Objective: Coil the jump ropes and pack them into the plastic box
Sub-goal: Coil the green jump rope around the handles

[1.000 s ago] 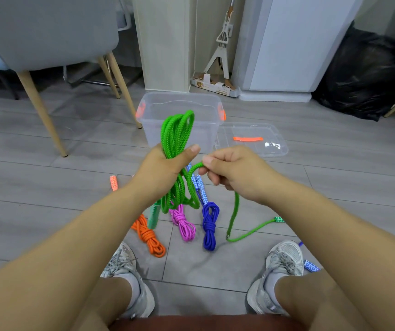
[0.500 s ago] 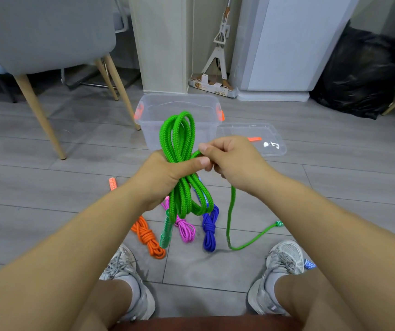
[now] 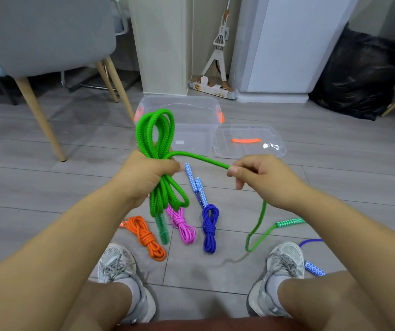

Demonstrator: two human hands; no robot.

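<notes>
**Green rope bundled in hand, box open on a grey floor**

The person sits over a grey wood-look plank floor (image 3: 48,182), a grey shoe (image 3: 117,266) on each side of the work. The left hand (image 3: 148,174) has its fingers wrapped tight round the middle of the green rope (image 3: 154,137), whose loops stand above the fist and hang below it, one handle (image 3: 162,229) dangling. The right hand (image 3: 263,180) pinches a single strand of that rope between thumb and forefinger, the other fingers loosely curled. The strand runs taut between the hands, and the tail drops to the floor.

On the floor under the hands lie three tied coils side by side: orange rope (image 3: 144,235), pink rope (image 3: 183,226) and blue rope (image 3: 209,225). Beyond them stands the clear box (image 3: 192,137), open, with its lid (image 3: 270,134) flat just beside it on the right.

A grey chair (image 3: 46,32) with pale wooden legs stands at the far left. A mop (image 3: 219,56) leans by a pillar, next to a white cabinet (image 3: 287,44) and a black bag (image 3: 358,75).
</notes>
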